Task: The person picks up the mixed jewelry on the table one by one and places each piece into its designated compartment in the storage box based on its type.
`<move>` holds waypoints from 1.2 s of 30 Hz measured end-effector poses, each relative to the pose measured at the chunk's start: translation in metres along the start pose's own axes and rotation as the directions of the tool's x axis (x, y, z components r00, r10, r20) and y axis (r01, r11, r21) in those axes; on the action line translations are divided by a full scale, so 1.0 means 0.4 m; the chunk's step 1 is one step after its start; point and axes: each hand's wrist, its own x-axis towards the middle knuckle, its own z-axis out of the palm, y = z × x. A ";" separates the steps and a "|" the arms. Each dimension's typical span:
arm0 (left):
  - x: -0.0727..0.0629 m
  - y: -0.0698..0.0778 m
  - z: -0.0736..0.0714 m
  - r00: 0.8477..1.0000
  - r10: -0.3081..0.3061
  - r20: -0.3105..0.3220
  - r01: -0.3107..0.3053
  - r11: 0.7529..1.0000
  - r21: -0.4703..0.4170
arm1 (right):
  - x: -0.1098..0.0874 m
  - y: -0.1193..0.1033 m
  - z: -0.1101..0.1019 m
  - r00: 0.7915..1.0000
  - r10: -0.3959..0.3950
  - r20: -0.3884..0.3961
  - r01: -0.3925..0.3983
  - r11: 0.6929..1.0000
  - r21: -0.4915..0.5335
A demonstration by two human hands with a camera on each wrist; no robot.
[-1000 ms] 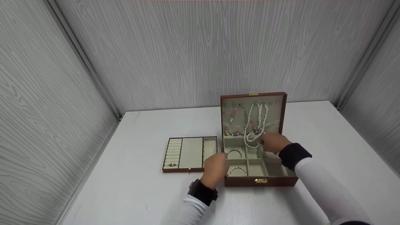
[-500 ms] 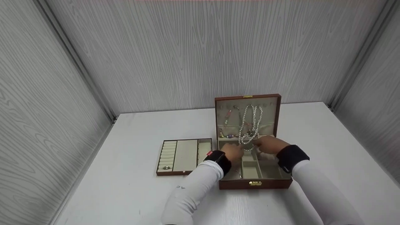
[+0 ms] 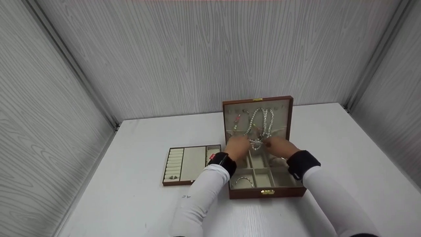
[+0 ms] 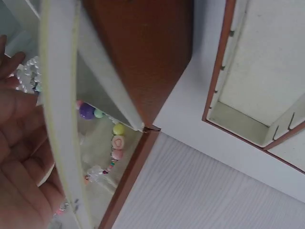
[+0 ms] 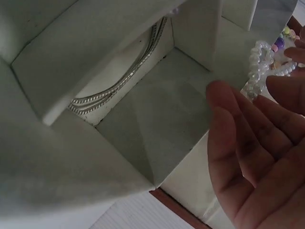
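Observation:
A white pearl necklace [image 3: 270, 120] hangs from hooks inside the raised lid of a brown jewelry box [image 3: 268, 192]. My left hand [image 3: 237, 148] pinches its lower strands from the left. From the right, my right hand [image 3: 281, 147] pinches the same strands, close to the left fingertips. The lower loop is bunched between the two hands, near the lid's bottom pocket. A colorful beaded necklace [image 4: 118, 142] hangs beside it on the left, partly hidden behind the left hand. The right wrist view shows pearl strands [image 5: 259, 62] at the fingertips of both hands.
A bracelet [image 3: 243, 179] lies in the box's front left compartment. Silvery bangles [image 5: 114, 93] stand in another compartment. Left of the box is a removable tray [image 3: 194, 164] with ring rolls and a ring [image 3: 173, 177]. Wood-grain panels surround the white table [image 3: 131, 204].
My left hand has moved from the box's front left edge up to the pearl necklace. The necklace's lower loop has been lifted and gathered between both hands. My right hand stays near the lid.

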 end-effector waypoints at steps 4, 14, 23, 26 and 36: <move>-0.002 0.003 0.013 1.000 0.022 -0.020 -0.021 0.998 0.059 | 0.006 -0.004 0.012 0.995 0.025 -0.097 -0.027 0.999 -0.027; -0.012 0.028 0.017 0.949 0.292 0.116 -0.310 0.934 0.178 | 0.009 -0.004 0.021 0.994 0.053 -0.097 -0.059 0.997 -0.053; -0.021 0.010 0.018 0.980 0.188 0.062 -0.195 0.971 0.137 | 0.005 -0.003 0.025 0.994 0.031 -0.107 -0.040 0.996 -0.085; -0.021 0.006 0.026 0.984 0.159 0.083 -0.163 0.986 0.037 | 0.007 -0.002 0.028 0.994 0.033 -0.105 -0.044 0.993 -0.106; -0.023 -0.003 0.038 0.990 0.070 0.123 -0.035 0.962 -0.271 | 0.006 0.013 0.045 0.993 -0.015 -0.114 -0.001 0.990 -0.139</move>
